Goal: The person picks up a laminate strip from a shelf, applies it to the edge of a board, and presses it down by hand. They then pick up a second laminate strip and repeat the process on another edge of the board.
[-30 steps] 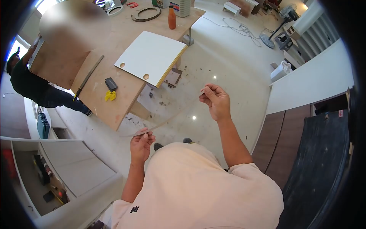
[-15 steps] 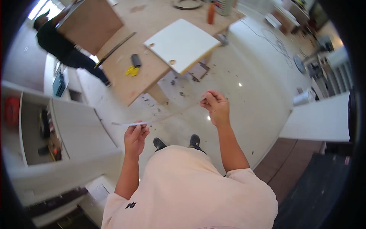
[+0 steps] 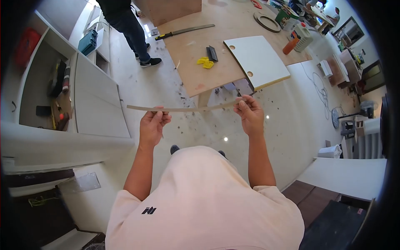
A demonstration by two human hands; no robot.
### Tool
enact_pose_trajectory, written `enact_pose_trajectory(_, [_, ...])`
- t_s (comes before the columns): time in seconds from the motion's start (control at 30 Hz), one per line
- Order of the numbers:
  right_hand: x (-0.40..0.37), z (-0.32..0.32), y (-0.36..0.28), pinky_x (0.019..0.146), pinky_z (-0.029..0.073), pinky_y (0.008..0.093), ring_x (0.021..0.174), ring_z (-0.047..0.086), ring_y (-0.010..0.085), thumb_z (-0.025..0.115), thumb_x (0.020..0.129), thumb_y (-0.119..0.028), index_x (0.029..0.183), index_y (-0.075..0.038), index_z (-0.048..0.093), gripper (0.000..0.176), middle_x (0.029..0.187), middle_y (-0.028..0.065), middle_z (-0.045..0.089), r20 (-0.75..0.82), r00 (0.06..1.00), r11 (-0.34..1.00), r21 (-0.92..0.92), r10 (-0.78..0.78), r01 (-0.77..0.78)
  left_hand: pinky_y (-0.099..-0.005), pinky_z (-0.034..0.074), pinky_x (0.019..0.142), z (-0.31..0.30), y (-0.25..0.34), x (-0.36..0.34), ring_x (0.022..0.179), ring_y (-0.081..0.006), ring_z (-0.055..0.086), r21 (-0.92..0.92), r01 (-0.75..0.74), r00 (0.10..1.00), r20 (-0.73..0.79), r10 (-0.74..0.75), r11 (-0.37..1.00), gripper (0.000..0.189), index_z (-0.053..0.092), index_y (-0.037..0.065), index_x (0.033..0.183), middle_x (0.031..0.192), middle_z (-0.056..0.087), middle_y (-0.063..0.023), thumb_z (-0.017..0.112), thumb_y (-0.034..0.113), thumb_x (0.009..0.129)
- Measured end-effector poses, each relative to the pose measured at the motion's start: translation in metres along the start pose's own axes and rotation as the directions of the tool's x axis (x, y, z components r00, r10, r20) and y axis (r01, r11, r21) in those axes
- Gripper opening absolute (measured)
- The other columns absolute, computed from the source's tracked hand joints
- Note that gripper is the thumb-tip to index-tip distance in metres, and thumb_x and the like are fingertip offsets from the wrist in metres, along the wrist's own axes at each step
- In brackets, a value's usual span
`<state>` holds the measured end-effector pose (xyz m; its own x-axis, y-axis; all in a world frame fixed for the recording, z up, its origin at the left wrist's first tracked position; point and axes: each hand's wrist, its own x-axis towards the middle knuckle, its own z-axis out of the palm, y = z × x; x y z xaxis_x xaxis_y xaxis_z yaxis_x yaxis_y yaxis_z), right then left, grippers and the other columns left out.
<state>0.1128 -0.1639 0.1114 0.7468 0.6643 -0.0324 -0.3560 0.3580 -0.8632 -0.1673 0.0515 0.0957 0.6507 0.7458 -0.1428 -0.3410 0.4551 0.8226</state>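
Observation:
A thin, narrow brownish strip (image 3: 196, 110) stretches between my hands, sagging slightly, above the floor and just short of the table. My left hand (image 3: 154, 124) pinches it near its left end, which sticks out past the fingers. The other end is pinched by my right hand (image 3: 250, 115), below the corner of a white panel (image 3: 260, 60) with two round holes. That panel lies on the wooden table (image 3: 189, 79), beside a yellow cloth (image 3: 205, 62) and a dark block (image 3: 212, 53).
A saw (image 3: 184, 31) and an orange bottle (image 3: 290, 46) lie farther back on the table. A person (image 3: 129, 31) stands at its left side by a wooden box (image 3: 168, 10). Open cabinet (image 3: 77, 91) at left; debris and cable (image 3: 318, 89) on the floor.
The view has shifted, showing more of the room at right. My left hand has risen level with my right, so the strip now hangs nearly horizontal.

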Motion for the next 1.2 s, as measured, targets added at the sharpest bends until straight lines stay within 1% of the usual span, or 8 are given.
enact_pose_trajectory(0.13, [0.0, 0.017, 0.013, 0.078, 0.061, 0.0311, 0.089, 0.07, 0.0182, 0.067, 0.095, -0.004, 0.119, -0.002, 0.062, 0.024, 0.108, 0.0119, 0.071, -0.035, 0.999, 1.0, -0.025, -0.006, 0.005, -0.0332, 0.059, 0.082, -0.018, 0.011, 0.012, 0.092, -0.0199, 0.07, -0.001, 0.047, 0.998, -0.029, -0.047, 0.999, 0.023, 0.062, 0.002, 0.123, 0.106, 0.071, -0.0104, 0.059, 0.01, 0.102])
enact_pose_trajectory(0.27, [-0.013, 0.006, 0.009, 0.078, 0.06, 0.0311, 0.087, 0.071, 0.0181, 0.068, 0.095, -0.005, 0.117, -0.002, 0.062, 0.023, 0.106, 0.012, 0.071, -0.114, 0.993, 1.0, -0.012, 0.017, -0.019, -0.0318, 0.059, 0.081, -0.028, -0.003, 0.026, 0.093, -0.0196, 0.07, -0.013, 0.067, 0.996, 0.061, -0.066, 0.998, 0.023, 0.062, 0.002, 0.124, 0.107, 0.07, -0.01, 0.057, 0.011, 0.103])
enact_pose_trajectory(0.57, [-0.061, -0.065, -0.018, 0.078, 0.06, 0.0308, 0.087, 0.07, 0.0164, 0.07, 0.095, -0.01, 0.113, -0.002, 0.062, 0.022, 0.103, 0.0095, 0.072, -0.238, 0.971, 0.998, 0.056, 0.023, -0.01, -0.0324, 0.06, 0.08, 0.046, -0.041, 0.034, 0.096, -0.0209, 0.071, 0.038, 0.135, 0.972, 0.187, -0.14, 0.99, 0.022, 0.061, 0.001, 0.123, 0.11, 0.071, -0.0116, 0.055, 0.01, 0.103])
enact_pose_trajectory(0.83, [-0.092, -0.146, -0.042, 0.078, 0.061, 0.0299, 0.087, 0.07, 0.0166, 0.07, 0.095, -0.01, 0.113, -0.001, 0.062, 0.022, 0.101, 0.0091, 0.072, -0.328, 0.944, 0.994, 0.109, 0.034, 0.002, -0.0311, 0.058, 0.078, 0.12, -0.088, 0.023, 0.089, -0.0193, 0.07, 0.085, 0.172, 0.952, 0.241, -0.188, 0.981, 0.02, 0.06, 0.0, 0.119, 0.102, 0.07, -0.0105, 0.055, 0.012, 0.104])
enact_pose_trajectory(0.93, [-0.101, -0.173, -0.05, 0.077, 0.06, 0.0291, 0.086, 0.07, 0.0151, 0.071, 0.095, -0.01, 0.111, -0.001, 0.064, 0.019, 0.099, 0.0076, 0.071, -0.351, 0.936, 0.999, 0.035, 0.024, -0.013, -0.0302, 0.057, 0.076, 0.141, -0.103, 0.019, 0.086, -0.0183, 0.069, 0.112, 0.177, 0.957, 0.214, -0.197, 0.978, 0.019, 0.06, 0.0, 0.118, 0.1, 0.07, -0.0094, 0.055, 0.012, 0.104])
enact_pose_trajectory(1.03, [-0.108, -0.2, -0.05, 0.074, 0.057, 0.0273, 0.083, 0.067, 0.0133, 0.072, 0.094, -0.011, 0.108, 0.0, 0.067, 0.019, 0.097, 0.0059, 0.071, -0.391, 0.92, 0.989, -0.132, 0.009, -0.066, -0.0295, 0.057, 0.076, 0.153, -0.12, 0.018, 0.085, -0.0176, 0.069, 0.116, 0.172, 0.963, 0.191, -0.192, 0.978, 0.018, 0.06, 0.001, 0.116, 0.099, 0.07, -0.009, 0.056, 0.013, 0.104])
enact_pose_trajectory(1.13, [-0.117, -0.216, -0.057, 0.071, 0.053, 0.0256, 0.079, 0.064, 0.0108, 0.074, 0.092, -0.013, 0.107, -0.001, 0.069, 0.019, 0.092, 0.0037, 0.07, -0.443, 0.893, 0.948, -0.312, -0.085, -0.064, -0.029, 0.057, 0.075, 0.166, -0.131, 0.016, 0.083, -0.0171, 0.069, 0.158, 0.146, 0.971, 0.166, -0.172, 0.977, 0.017, 0.061, 0.001, 0.115, 0.097, 0.07, -0.009, 0.057, 0.012, 0.103])
enact_pose_trajectory(1.2, [-0.123, -0.221, -0.067, 0.071, 0.052, 0.0254, 0.078, 0.063, 0.0101, 0.075, 0.092, -0.015, 0.107, -0.001, 0.07, 0.021, 0.09, 0.0033, 0.07, -0.521, 0.835, 0.864, -0.489, -0.179, -0.12, -0.0286, 0.057, 0.075, 0.172, -0.138, 0.016, 0.082, -0.0166, 0.068, 0.214, 0.123, 0.976, 0.152, -0.158, 0.969, 0.017, 0.061, 0.0, 0.115, 0.097, 0.07, -0.0086, 0.057, 0.012, 0.102])
